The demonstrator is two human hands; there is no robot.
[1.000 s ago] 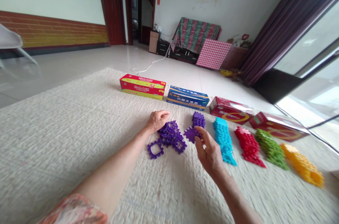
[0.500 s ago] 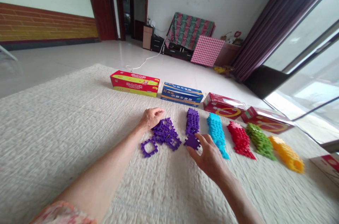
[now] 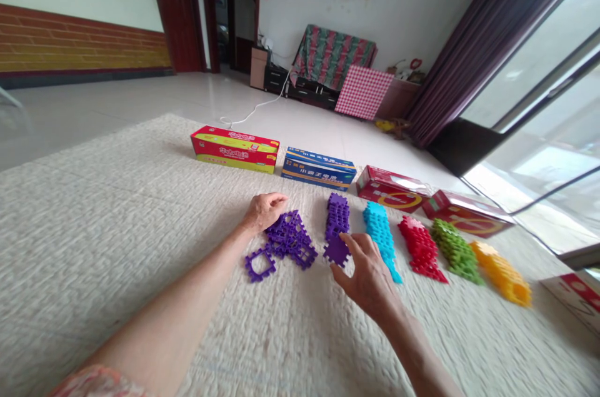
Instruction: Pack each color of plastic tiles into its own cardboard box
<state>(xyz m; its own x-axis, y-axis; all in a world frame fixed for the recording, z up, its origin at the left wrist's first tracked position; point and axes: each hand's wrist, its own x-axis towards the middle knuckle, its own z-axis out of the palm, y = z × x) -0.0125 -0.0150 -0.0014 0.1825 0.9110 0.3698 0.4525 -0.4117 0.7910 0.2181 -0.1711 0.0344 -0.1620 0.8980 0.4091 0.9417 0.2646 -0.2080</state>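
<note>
My right hand (image 3: pixel 368 266) is at the near end of a row of overlapping purple interlocking tiles (image 3: pixel 338 212). Its thumb and index finger are spread apart at the right side of a solid purple square tile (image 3: pixel 336 251) with toothed edges, and I see no grip on it. My left hand (image 3: pixel 263 211) rests on the mat by the upper left of a loose pile of purple tiles (image 3: pixel 287 236). Its fingers are curled together, with nothing visible in them. An open-framed purple tile (image 3: pixel 248 266) lies at the pile's lower left.
Rows of light blue (image 3: pixel 380 231), red (image 3: pixel 420 247), green (image 3: pixel 454 250) and yellow tiles (image 3: pixel 504 275) lie to the right. Behind stand a red and yellow box (image 3: pixel 234 153), a blue box (image 3: pixel 319 169) and two dark red boxes (image 3: pixel 391 190). A textured beige mat (image 3: pixel 140 216) lies underneath.
The right thumb and index finger have parted slightly from the solid purple tile, which stays at the near end of the purple row. My left hand keeps its place. The view has shifted slightly.
</note>
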